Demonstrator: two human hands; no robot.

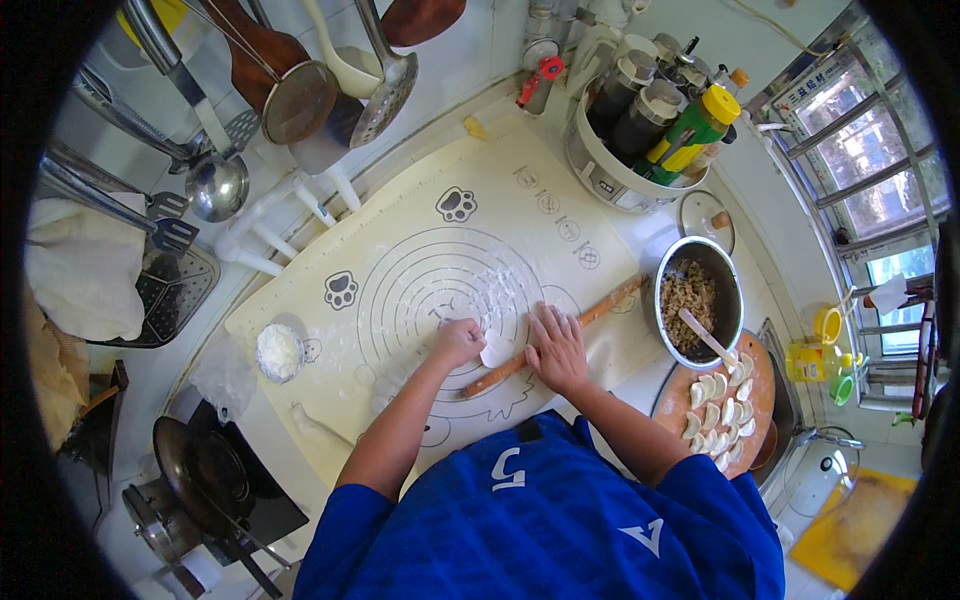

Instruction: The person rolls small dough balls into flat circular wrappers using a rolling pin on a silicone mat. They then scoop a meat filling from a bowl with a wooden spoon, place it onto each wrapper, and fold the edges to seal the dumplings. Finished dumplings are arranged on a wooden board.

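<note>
My left hand (457, 343) pinches the edge of a small, thin, pale dough wrapper (496, 352) on the cream pastry mat (405, 210). Across the mat lies a slim wooden rolling pin (611, 298), slanting from lower left to upper right. My right hand (559, 349) rests flat over the pin's middle, fingers stretched out past it, hiding that part. The wrapper lies between my hands, just beyond the pin. Loose white flour (499, 289) is scattered around the mat's printed rings.
At right stand a metal pot (694, 277) of minced filling with a spoon, and a round board (757, 352) bearing several dumplings. A bowl of white flour (279, 352) is at left. Behind are a condiment tub (600, 180) and hanging utensils (300, 101). A wok (199, 457) sits lower left.
</note>
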